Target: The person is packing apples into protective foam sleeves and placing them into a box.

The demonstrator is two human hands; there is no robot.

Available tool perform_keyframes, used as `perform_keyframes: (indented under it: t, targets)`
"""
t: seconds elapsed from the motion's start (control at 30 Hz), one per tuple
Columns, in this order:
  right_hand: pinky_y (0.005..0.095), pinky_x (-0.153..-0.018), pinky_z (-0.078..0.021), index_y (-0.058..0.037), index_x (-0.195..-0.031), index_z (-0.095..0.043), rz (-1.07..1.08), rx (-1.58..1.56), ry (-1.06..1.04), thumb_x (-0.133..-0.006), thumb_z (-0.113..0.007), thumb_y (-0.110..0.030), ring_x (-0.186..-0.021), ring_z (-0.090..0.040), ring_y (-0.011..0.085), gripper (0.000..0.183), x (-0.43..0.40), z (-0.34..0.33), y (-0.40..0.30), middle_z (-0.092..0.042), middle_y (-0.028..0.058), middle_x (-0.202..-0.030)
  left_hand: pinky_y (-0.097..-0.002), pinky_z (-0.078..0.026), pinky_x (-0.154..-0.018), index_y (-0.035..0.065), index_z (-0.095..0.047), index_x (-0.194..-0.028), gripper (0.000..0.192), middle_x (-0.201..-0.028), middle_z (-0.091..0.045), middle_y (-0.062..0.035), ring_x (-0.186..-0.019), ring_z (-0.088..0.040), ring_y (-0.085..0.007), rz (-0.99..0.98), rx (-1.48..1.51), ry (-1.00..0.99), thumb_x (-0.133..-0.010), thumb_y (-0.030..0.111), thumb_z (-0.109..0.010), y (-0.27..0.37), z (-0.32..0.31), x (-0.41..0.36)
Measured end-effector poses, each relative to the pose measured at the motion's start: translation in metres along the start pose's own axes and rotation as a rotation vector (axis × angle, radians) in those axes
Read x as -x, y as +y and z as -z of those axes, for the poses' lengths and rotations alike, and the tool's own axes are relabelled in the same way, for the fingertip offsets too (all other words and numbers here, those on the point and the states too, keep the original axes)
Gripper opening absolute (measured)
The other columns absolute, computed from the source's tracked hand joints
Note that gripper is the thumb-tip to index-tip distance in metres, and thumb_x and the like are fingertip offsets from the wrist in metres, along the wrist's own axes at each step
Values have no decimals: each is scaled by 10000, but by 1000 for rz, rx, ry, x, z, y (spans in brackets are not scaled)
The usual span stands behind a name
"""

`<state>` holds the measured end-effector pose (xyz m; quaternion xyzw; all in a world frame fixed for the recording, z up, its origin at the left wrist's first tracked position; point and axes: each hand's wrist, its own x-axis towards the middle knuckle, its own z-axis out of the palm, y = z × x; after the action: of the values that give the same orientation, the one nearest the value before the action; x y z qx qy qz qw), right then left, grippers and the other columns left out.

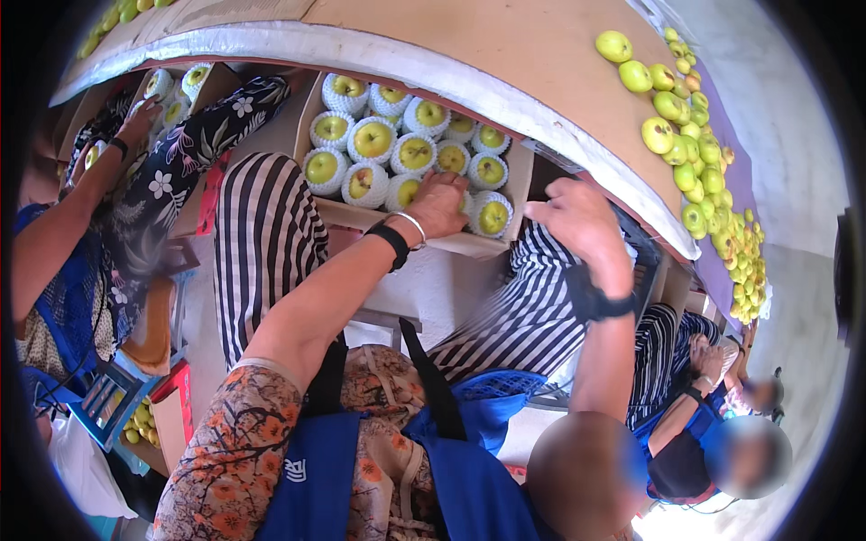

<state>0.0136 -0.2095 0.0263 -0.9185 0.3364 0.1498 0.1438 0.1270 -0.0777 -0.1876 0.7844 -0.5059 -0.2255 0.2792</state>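
Observation:
A cardboard box (487, 245) holds several yellow-green apples (371, 139) in white foam nets, set in rows. My left hand (436, 206), with a bangle and a black wristband, reaches into its near side. Those fingers curl down over a netted apple, mostly hidden beneath them; whether they grip it is unclear. Just beyond the right wall of the box, my right hand (578, 216) hangs in the air above my striped trouser leg. It is slightly blurred, with fingers partly bent and apart, and nothing shows in it.
Beyond the box runs a cardboard-covered table edge (406, 57). Loose apples (690, 149) lie on its right part. At left, another person's hand (139, 125) touches netted apples in a second box (210, 91). Other people sit at lower right. A dark plastic crate (639, 237) stands beside my right leg.

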Motion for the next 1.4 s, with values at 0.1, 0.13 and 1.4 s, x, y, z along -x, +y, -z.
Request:
perform_keyframes:
  t: [0.1,0.13,1.4]
  targets:
    - [416,-684,-494,-5,-876,-642,44,-170,346,-795,-713,-305,-784,-654,367,319,48,23,16,-665,188,-760,-480,-301,-1118,-6,-539,-1270,542,-1238,-562,-220,-1228,-491,-377,-12,40,13,-760,127,-667,2,6,1]
    - [401,-684,-499,-3,-911,-647,22,-233,421,-804,-712,-306,-788,-665,355,328,57,21,29,-673,185,-774,-476,-310,-1111,-8,-546,-1262,513,-1218,-574,-228,-1222,-494,-379,-3,59,21,-766,85,-639,1,9,3]
    - [425,-756,-526,20,-1076,-659,-564,-416,88,-808,-692,-345,-853,-694,356,454,221,-191,139,-717,189,-870,-398,-391,-1082,6,-476,-1364,766,-1331,-531,-250,-1272,-482,-367,86,-176,-184,-714,248,-801,31,20,-10]
